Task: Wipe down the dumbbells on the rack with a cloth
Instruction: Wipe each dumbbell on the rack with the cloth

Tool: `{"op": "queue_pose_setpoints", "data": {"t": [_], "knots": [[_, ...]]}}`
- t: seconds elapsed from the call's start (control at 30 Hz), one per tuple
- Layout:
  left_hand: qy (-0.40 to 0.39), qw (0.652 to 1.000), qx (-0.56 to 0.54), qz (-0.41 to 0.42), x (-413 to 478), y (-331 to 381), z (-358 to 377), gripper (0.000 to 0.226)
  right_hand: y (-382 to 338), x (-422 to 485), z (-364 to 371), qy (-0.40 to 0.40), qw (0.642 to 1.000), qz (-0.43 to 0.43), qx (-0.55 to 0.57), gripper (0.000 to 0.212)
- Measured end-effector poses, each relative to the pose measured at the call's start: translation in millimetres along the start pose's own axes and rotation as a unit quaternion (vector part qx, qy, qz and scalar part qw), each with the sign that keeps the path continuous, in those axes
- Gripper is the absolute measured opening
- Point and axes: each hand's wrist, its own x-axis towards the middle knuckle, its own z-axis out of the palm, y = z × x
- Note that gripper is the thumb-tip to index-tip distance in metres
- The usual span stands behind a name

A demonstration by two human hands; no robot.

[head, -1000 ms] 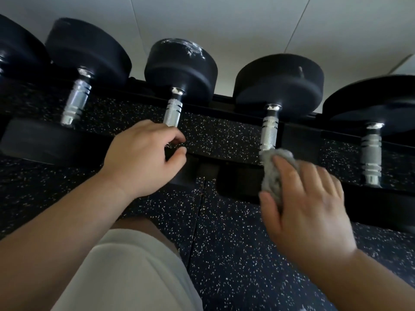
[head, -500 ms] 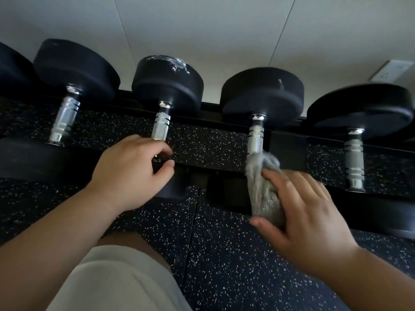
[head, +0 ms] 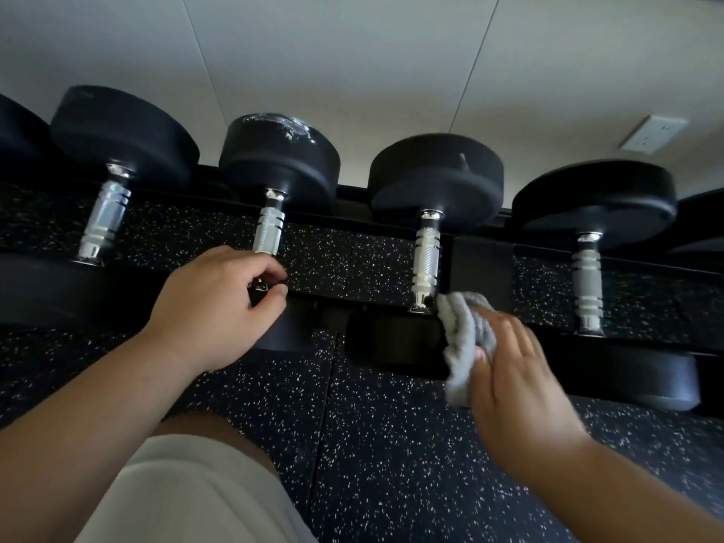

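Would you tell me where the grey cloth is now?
Head view, right of centre: the grey cloth is held in the right hand at a dumbbell's near black head, just right of its chrome handle's lower end.

Dumbbells (head: 105,217): side by side in a row on the rack (head: 482,268), one end near, one end far.
Left hand (head: 211,307): wrapped round the near end of the second dumbbell (head: 268,229) handle.
Cloth (head: 466,339): under the right hand (head: 521,386), touching the near end of the third dumbbell (head: 427,256).
Wall socket (head: 652,133): behind the rack, far right.
Leg (head: 188,491): before the rack, over the floor (head: 391,444).
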Motion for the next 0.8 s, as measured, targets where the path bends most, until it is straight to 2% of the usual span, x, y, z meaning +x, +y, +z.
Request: {"op": "queue_pose_setpoints", "data": {"t": [0.07, 0.13, 0.2, 0.27, 0.33, 0.37, 0.4, 0.47, 0.53, 0.57, 0.63, 0.67, 0.8], "knots": [[-0.004, 1.0, 0.006, -0.006, -1.0, 1.7, -1.2, 0.016, -29.3, 2.5, 4.5, 0.039, 0.999, -0.008, -0.029, 0.055], [-0.005, 1.0, 0.009, -0.006, -1.4, 3.1, -2.2, 0.019, -62.7, 6.7, 10.6, 0.067, 0.991, -0.068, -0.097, 0.045], [-0.008, 1.0, 0.015, -0.003, -0.7, 4.0, -2.2, 0.023, -81.7, 12.6, 18.0, 0.029, 0.973, -0.159, -0.163, 0.034], [-0.023, 0.999, 0.027, -0.009, 0.9, 4.1, -0.7, 0.03, -84.8, 21.7, 19.1, -0.018, 0.959, -0.21, -0.186, 0.036], [-0.037, 0.999, 0.023, -0.017, 3.8, 3.1, 0.6, 0.038, -82.1, 33.0, 8.9, -0.043, 0.963, -0.215, -0.158, 0.023], [-0.04, 0.999, 0.014, -0.022, 6.9, 3.4, 0.0, 0.042, -83.6, 40.1, -3.8, -0.04, 0.97, -0.196, -0.138, 0.01], [-0.04, 0.999, 0.005, -0.026, 11.3, 4.1, -0.4, 0.046, -81.9, 51.7, -16.4, -0.048, 0.98, -0.15, -0.119, 0.007], [-0.038, 0.999, 0.004, -0.03, 20.8, 8.4, -1.3, 0.047, -75.6, 76.7, -47.9, -0.019, 0.996, -0.061, -0.068, 0.031], [-0.041, 0.999, 0.015, -0.031, 25.6, 11.5, 0.6, 0.043, -70.0, 95.3, -82.4, 0.072, 0.994, -0.003, 0.079, 0.043], [-0.042, 0.998, 0.024, -0.034, 25.8, 11.9, 2.0, 0.044, -66.1, 105.7, -94.3, 0.139, 0.981, -0.004, 0.138, 0.045], [-0.037, 0.998, 0.042, -0.039, 24.0, 11.8, 3.6, 0.048, -60.7, 128.2, -105.0, 0.236, 0.962, -0.038, 0.132, 0.041], [-0.034, 0.998, 0.045, -0.037, 23.7, 11.6, 3.8, 0.049, -56.0, 141.1, -102.0, 0.234, 0.964, -0.056, 0.114, 0.038], [-0.03, 0.998, 0.04, -0.026, 28.7, 14.6, 0.0, 0.043, -39.4, 184.6, -59.0, 0.096, 0.991, -0.094, -0.02, 0.05]]}}
